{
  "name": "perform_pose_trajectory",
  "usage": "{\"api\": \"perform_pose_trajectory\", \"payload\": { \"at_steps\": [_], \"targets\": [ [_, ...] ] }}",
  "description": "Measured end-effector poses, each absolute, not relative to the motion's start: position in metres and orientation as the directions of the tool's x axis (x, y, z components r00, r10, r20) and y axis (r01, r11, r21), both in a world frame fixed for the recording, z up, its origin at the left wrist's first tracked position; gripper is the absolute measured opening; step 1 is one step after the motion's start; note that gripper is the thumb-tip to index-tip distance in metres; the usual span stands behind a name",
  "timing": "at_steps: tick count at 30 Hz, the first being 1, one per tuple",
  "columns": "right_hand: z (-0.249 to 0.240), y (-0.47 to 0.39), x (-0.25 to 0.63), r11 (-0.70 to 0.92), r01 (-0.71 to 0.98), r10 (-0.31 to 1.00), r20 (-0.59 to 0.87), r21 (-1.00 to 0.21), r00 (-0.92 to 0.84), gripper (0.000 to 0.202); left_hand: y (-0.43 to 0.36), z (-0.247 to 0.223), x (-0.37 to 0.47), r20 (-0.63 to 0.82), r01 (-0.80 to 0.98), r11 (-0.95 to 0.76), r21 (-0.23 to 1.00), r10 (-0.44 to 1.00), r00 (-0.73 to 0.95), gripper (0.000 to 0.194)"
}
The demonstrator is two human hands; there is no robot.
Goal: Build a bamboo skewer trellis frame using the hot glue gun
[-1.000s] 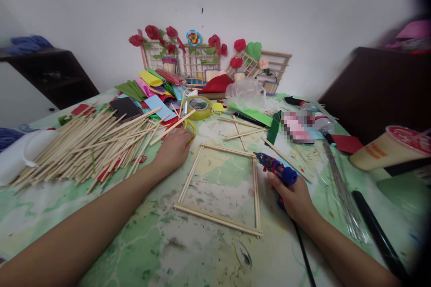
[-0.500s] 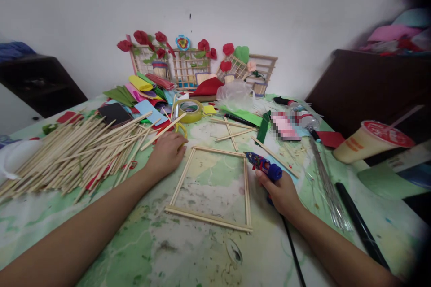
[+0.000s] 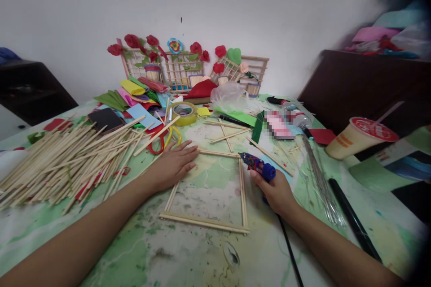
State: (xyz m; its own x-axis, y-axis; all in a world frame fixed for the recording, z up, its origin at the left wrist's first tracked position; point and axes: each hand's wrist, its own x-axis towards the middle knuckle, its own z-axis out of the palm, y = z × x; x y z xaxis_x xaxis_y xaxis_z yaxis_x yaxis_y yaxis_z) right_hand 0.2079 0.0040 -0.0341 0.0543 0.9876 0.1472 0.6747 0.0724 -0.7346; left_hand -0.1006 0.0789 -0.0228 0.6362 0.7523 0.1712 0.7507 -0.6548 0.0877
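Observation:
On the table lies a square frame of wooden sticks (image 3: 205, 222), its sides made of paired sticks. My left hand (image 3: 175, 163) rests flat with fingers stretched out over the frame's far left corner, hiding that corner. My right hand (image 3: 278, 190) is wrapped round a blue hot glue gun (image 3: 257, 164), whose nozzle is at the far right corner of the frame. A black cord (image 3: 289, 251) trails from the gun toward the near edge. Just beyond my left hand are scissors (image 3: 161, 140) with red and yellow handles.
Left of my arm is a large pile of wooden sticks (image 3: 81, 157). Behind stand a roll of tape (image 3: 182, 114), coloured paper and stick trellises (image 3: 185, 69) with paper flowers. On the right are thin wires (image 3: 319, 179), a black rod (image 3: 353, 219) and a drink cup (image 3: 360, 136).
My left hand has moved right and opened out flat onto the frame's far left corner, uncovering the scissors. The glue gun stays at the far right corner. The view has shifted slightly.

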Motion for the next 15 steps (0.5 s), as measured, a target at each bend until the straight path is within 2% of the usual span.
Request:
{"api": "perform_pose_trajectory", "payload": {
  "at_steps": [9,15],
  "targets": [
    [-0.0366,0.0059,0.2083,0.061,0.676,0.986,0.149,-0.734,0.072,0.045,0.0754,-0.0178,-0.0934,0.126,0.765,-0.64,0.073,0.767,0.629,0.049],
    [-0.0364,0.0059,0.208,0.083,0.682,0.983,0.17,-0.727,0.062,0.044,0.075,-0.0177,-0.093,0.156,0.748,-0.657,0.096,0.752,0.64,0.046]
  ]
}}
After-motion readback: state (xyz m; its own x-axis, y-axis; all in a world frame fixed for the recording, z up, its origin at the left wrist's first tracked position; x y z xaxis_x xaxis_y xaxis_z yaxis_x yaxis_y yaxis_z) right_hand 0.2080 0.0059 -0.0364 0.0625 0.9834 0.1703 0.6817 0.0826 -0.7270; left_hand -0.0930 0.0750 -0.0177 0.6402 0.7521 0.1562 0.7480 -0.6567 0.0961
